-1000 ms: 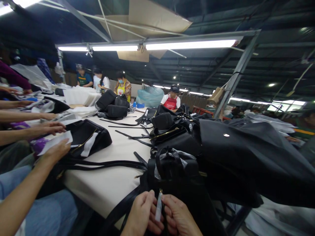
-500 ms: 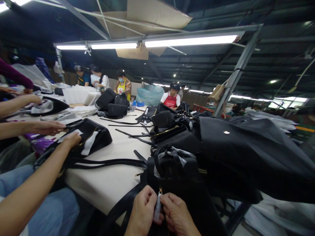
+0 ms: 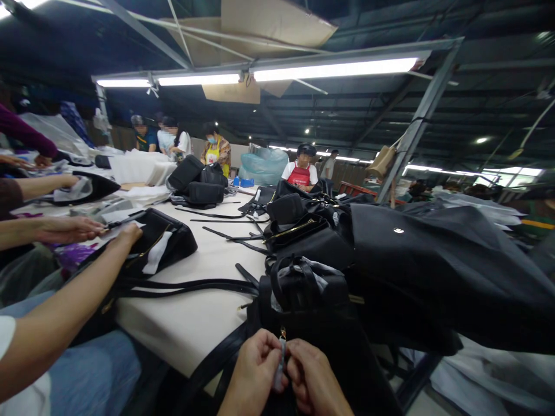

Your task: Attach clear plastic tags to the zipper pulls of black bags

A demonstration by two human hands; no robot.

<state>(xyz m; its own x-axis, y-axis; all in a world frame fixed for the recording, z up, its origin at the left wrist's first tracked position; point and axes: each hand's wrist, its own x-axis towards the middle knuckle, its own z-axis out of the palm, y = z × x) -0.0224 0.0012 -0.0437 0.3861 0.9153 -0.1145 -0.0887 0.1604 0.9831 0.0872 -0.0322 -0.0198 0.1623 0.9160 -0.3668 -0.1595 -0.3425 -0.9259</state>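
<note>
My left hand point(image 3: 252, 372) and my right hand point(image 3: 313, 378) sit close together at the bottom of the view. Both pinch a narrow pale strip point(image 3: 281, 364), perhaps a tag or plastic sleeve, hanging below a small gold zip pull point(image 3: 283, 333). The zip belongs to a black bag point(image 3: 303, 300) lying at the table's edge. A black leather strap point(image 3: 212, 361) runs down past my left hand. My fingers hide most of the strip.
Several black bags and long straps cover the white-topped table point(image 3: 186, 323). A large black bag point(image 3: 433, 266) rises to my right. Co-workers' arms point(image 3: 65, 230) reach in from the left, and other people stand at the far end.
My hands have closed in on the strip, covering more of it. A co-worker's hand has moved onto the black bag at left. The view has tilted slightly.
</note>
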